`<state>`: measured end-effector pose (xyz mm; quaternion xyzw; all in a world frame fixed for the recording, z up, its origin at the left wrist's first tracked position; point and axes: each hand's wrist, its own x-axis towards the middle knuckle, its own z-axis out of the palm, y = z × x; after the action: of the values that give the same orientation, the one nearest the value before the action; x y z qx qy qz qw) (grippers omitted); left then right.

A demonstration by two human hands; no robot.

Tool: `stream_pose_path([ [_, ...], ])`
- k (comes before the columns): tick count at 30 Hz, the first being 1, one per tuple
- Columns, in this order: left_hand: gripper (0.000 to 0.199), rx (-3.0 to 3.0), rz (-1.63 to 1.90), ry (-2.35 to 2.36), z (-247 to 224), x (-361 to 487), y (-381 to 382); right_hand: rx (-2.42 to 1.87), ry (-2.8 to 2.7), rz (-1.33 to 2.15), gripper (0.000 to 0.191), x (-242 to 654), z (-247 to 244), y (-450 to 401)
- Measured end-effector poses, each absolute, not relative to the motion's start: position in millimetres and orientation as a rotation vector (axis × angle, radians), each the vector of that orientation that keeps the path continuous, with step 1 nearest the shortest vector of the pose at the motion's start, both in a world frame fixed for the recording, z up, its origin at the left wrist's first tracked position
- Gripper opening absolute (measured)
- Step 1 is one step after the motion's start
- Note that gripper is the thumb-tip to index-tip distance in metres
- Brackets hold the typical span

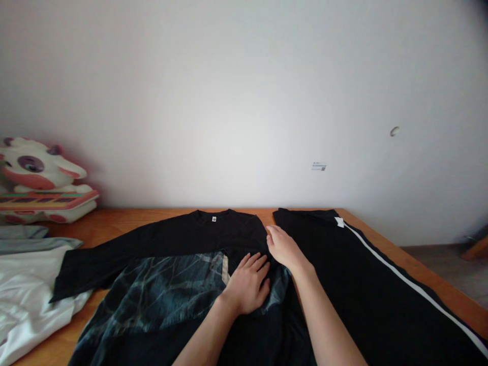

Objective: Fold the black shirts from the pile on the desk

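Observation:
A black long-sleeved shirt with a dark blue patterned panel lies spread out, its neckline towards the wall and one sleeve stretched to the left. My left hand rests flat on the shirt's right chest area, fingers extended. Close beside it, my right hand is at the shirt's right shoulder edge, its fingers together and curled against the cloth; the fingertips are partly hidden. The shirt's right sleeve cannot be made out clearly. To the right lies a black garment with a white side stripe.
All this lies on a wooden surface against a white wall. At the left are a white garment, grey cloth and a cow-shaped toy keyboard. The surface's right edge drops to a floor.

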<state>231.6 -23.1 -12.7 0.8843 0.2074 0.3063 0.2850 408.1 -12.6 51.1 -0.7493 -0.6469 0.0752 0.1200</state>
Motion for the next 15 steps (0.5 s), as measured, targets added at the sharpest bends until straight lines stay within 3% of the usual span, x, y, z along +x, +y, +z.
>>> stream_pose_path([
  [7, 0.047, 2.488, 0.665, 0.51, 1.2, 228.7, -25.3, -2.284, -1.956, 0.281, 0.064, 376.0, 23.7, 55.1],
  [11, 0.04, 2.504, 0.613, 0.497, -0.2, 232.3, -33.3, -2.287, -1.964, 0.322, 0.071, 373.9, -0.2, 70.5],
  [15, 0.045, 2.445, 0.549, 0.507, 6.4, 235.0, -36.5, -2.241, -1.966, 0.326, 0.078, 381.9, -11.4, 75.9],
])
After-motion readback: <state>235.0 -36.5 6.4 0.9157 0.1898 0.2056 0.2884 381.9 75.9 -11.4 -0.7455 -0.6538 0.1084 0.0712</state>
